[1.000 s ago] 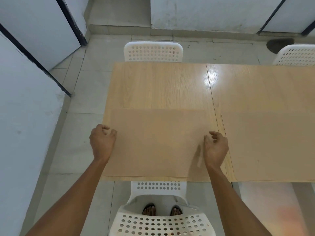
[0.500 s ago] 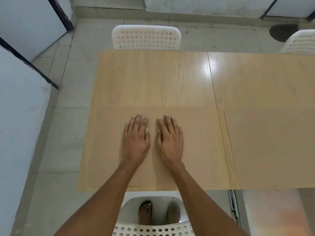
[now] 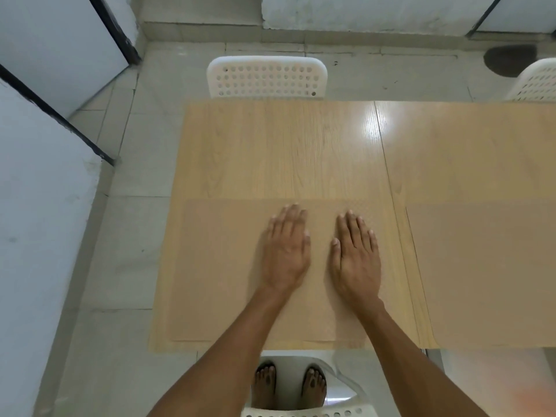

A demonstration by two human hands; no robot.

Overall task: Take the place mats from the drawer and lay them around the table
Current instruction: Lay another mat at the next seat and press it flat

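Head view: both hands lie flat on the near place mat (image 3: 222, 266), fingers straight, gripping nothing.
Left hand (image 3: 285, 251): palm down, fingertips toward 12 o'clock, left of the mat's middle.
Right hand (image 3: 356, 255): palm down beside it — a gap between the two, nearer the mat's right edge.
Mat axis: long side runs 9 to 3 o'clock, along the near edge of the desk (image 3: 285, 152).
Second mat (image 3: 487, 272): at 3 o'clock, just beside the first, already laid.
Likely next: smoothing outward — each hand toward its own side.
White chair (image 3: 266, 76): at 12 o'clock; its place has no mat yet.
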